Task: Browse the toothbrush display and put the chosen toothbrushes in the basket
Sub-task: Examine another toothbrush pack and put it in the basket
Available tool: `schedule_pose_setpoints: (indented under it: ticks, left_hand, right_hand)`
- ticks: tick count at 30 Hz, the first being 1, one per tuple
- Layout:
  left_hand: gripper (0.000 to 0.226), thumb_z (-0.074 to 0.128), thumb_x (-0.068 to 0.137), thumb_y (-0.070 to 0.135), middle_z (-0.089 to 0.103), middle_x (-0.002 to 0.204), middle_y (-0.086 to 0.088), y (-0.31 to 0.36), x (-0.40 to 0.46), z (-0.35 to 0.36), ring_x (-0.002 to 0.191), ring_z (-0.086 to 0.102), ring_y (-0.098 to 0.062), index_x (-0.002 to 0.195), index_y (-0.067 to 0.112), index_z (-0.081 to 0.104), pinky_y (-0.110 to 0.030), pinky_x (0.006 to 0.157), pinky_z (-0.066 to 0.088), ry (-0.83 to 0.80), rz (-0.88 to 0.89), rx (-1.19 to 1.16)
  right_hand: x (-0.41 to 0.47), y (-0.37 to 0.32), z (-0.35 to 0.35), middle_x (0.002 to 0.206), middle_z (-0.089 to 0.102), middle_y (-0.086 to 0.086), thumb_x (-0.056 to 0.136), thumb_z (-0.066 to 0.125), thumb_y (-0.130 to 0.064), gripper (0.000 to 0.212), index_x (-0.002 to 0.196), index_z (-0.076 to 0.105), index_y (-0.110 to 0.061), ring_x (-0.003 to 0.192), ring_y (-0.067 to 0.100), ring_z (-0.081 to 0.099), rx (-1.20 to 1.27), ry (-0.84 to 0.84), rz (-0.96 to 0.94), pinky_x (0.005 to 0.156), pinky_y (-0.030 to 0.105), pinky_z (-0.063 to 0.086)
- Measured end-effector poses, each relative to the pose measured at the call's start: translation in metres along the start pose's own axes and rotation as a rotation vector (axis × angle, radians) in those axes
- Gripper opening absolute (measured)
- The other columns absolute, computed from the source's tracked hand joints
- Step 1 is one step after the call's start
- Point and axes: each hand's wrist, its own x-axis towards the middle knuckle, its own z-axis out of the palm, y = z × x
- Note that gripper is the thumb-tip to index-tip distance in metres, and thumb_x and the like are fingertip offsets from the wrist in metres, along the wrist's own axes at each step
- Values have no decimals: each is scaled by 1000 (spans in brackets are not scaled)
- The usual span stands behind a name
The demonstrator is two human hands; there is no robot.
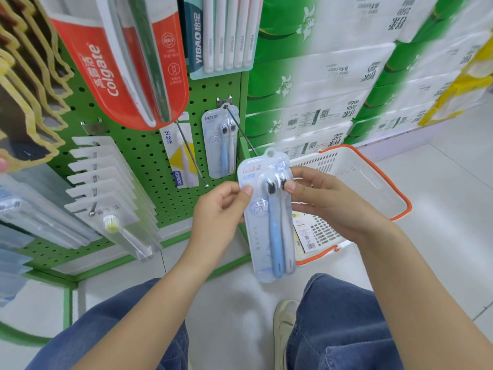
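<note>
A: What are we holding here?

B: We are holding a clear blister pack (266, 217) with two toothbrushes inside, one blue and one pale grey, both with dark bristle heads at the top. It is standing nearly upright in front of us, above the floor and just left of the basket (373, 182).

A: How are our hands gripping it?

B: Our left hand (221, 209) is pinching the pack's left edge, thumb on the front and fingers curled behind. Our right hand (320, 201) is clamping the right side near the brush heads, thumb pressing on the front.

A: And what are we counting on the display?

B: One matching pack (220, 145) is hanging on a hook of the green pegboard (133, 145), beside one single-brush pack with a yellow card (182, 158). Above, one red Colgate pack (120, 57) and one teal pack of five brushes (224, 33) are showing.

A: And the basket?

B: One white basket with orange handles is sitting on the floor, with one item showing a barcode label (306, 233) lying inside
</note>
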Motion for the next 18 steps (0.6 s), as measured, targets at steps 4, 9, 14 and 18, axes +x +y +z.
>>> schedule_pose_setpoints:
  ticks: [4, 9, 14, 18]
  left_hand:
    - [17, 59, 95, 14, 74, 80, -13, -3, 3, -3, 83, 71, -34, 82, 5, 66, -39, 70, 61, 46, -35, 43]
    - [17, 60, 95, 15, 75, 78, -11, -4, 2, -3, 83, 72, -33, 81, 11, 68, -43, 72, 61, 78, -29, 76]
    - [21, 60, 95, 13, 74, 72, -5, -5, -3, -1, 75, 72, -24, 74, 15, 65, -27, 61, 59, 72, -29, 84]
    - [19, 60, 94, 14, 73, 72, -6, -9, -2, 3, 74, 70, -22, 76, 14, 66, -24, 59, 57, 53, -31, 96]
  right_hand:
    - [5, 3, 6, 94, 70, 0, 92, 58, -18, 20, 110, 63, -12, 92, 11, 67, -32, -3, 25, 90, 26, 52]
    - [7, 2, 8, 101, 68, 9, 94, 57, -17, 22, 114, 65, -12, 94, 13, 66, -53, 11, 13, 93, 29, 51]
    - [6, 1, 4, 112, 70, 10, 88, 61, -23, 32, 117, 64, -11, 100, 16, 66, -101, -10, 55, 98, 34, 49]
    - [4, 3, 0, 110, 70, 10, 89, 60, -22, 28, 115, 65, -12, 98, 19, 67, -97, -3, 78, 98, 35, 50]
